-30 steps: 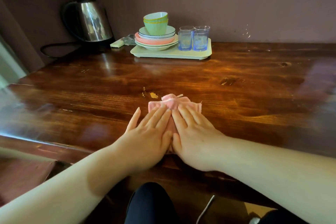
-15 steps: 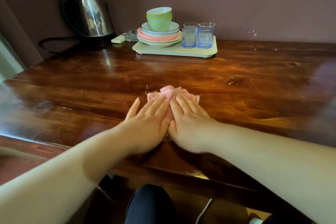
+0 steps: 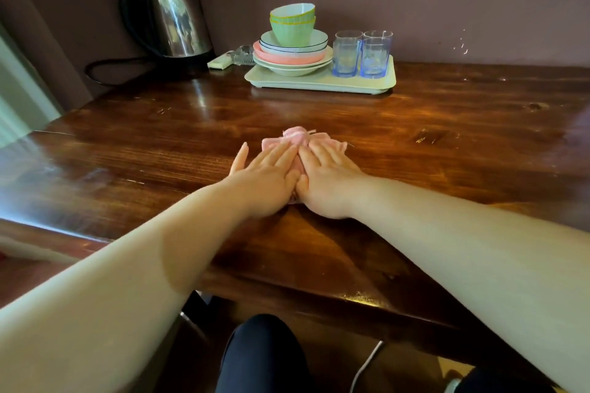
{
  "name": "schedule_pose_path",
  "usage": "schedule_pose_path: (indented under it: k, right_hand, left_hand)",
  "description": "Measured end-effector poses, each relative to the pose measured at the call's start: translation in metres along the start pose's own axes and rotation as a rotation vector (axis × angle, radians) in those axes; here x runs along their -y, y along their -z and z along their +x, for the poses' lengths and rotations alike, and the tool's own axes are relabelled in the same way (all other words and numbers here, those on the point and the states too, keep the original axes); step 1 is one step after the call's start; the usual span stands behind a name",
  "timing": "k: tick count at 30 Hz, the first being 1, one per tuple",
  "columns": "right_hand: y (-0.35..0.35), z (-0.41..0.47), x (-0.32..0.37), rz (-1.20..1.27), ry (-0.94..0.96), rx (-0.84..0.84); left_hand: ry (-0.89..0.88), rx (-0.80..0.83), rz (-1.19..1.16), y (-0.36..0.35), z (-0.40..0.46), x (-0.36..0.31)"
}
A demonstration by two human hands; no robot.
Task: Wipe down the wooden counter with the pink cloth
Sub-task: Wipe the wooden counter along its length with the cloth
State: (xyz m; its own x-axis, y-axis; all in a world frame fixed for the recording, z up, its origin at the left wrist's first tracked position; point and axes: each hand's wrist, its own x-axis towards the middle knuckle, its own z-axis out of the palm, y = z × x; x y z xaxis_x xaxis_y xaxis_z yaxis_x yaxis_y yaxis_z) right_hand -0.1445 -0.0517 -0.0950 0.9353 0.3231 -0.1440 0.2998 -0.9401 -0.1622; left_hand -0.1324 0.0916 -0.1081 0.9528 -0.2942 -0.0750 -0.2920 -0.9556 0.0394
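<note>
The glossy wooden table [image 3: 447,143] is dark reddish-brown with streaked grain, and the crumpled cloth [image 3: 298,137] on it is pink. On the pale green plastic tray [image 3: 319,83] stand mint-green bowls with yellow rims [image 3: 292,25], a pink plate [image 3: 287,57] and blue-tinted glasses [image 3: 362,54].

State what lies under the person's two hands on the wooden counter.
A pink cloth, bunched beyond the fingertips, lies under the flat left hand and right hand. Its middle, and the wooden counter beneath, are covered.

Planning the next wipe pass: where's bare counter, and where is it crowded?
Bare wood: between the pink cloth and the tray; all along the right, past the right hand; the left stretch below the kettle to the near edge. Crowded: the back, with kettle, cord and the tray's dishes and glasses.
</note>
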Motion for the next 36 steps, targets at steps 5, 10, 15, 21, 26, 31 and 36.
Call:
schedule_pose_path:
  k: [5,10,15,21,26,31,36]
  right_hand:
    - [-0.011,-0.019,0.004,-0.004,0.031,0.046]
    - [-0.019,-0.026,0.018,-0.018,0.049,0.03]
    - [-0.011,-0.022,0.027,0.016,0.047,0.006]
    - [-0.032,-0.055,0.03,0.017,0.121,0.007]
    - [-0.017,-0.037,0.039,0.051,0.091,-0.015]
    - [-0.04,-0.093,0.036,0.05,0.142,-0.065]
    - [-0.023,-0.083,0.037,0.102,0.076,-0.043]
  left_hand:
    - [-0.057,-0.055,0.006,-0.007,-0.029,0.004]
    - [-0.132,-0.129,0.055,-0.013,-0.054,0.016]
    - [0.009,-0.027,-0.049,0.0,-0.047,0.011]
    - [-0.231,-0.26,0.302,-0.015,-0.102,0.017]
    - [0.014,-0.05,-0.008,-0.001,-0.072,0.012]
    - [-0.198,-0.207,0.118,-0.018,-0.131,-0.003]
    - [-0.038,-0.071,0.112,-0.003,-0.102,-0.017]
